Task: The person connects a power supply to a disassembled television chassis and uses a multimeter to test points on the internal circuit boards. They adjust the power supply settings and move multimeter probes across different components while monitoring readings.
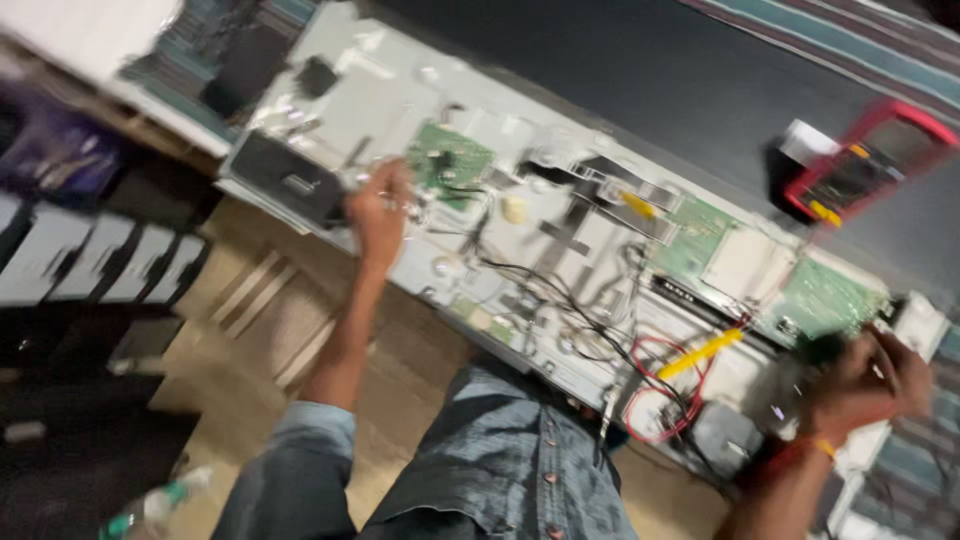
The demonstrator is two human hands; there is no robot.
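Opened panel (560,230) on table, left hand (380,208) curled on it, right hand (868,385) clenched, contents unclear

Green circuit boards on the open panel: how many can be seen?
3. One green circuit board beside the left hand, one right of centre, one near the right hand. Blur may hide others.

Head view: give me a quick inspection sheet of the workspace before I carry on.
Surface: dark panel lying flat, its opened metal back chassis facing up.
Job's things: green circuit boards on the chassis; red multimeter on the panel.
Clutter: plastic bottle on the floor.
Grips: left hand at the chassis edge by a board; right hand at the far end, blurred, hold unclear.
Cables: red and black leads, yellow probe.
Surroundings: striped rug, tan floor.
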